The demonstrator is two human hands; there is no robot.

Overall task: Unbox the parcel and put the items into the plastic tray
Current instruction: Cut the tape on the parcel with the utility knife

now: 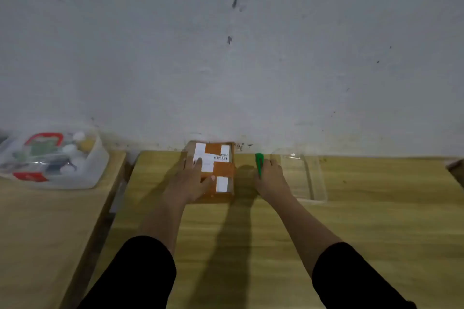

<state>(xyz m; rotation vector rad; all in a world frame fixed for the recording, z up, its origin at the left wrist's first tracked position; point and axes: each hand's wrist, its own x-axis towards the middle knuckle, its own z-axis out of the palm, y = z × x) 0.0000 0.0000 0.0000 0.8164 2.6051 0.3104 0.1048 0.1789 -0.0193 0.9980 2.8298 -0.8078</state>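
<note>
A small brown cardboard parcel point(220, 158) with white labels and tape lies on the wooden table near the wall. My left hand point(190, 180) rests flat on its left side, fingers spread across the top. My right hand point(270, 178) is just right of the parcel, closed around a green cutter point(259, 161) whose tip points away from me. A clear plastic tray point(311, 178) sits right beside that hand; I see nothing in it.
A second clear bin point(95, 173) holding several mixed items stands on a separate table at the left. A gap point(120, 195) divides the two tables. A cardboard corner point(455, 170) shows at the right edge. The grey wall runs close behind.
</note>
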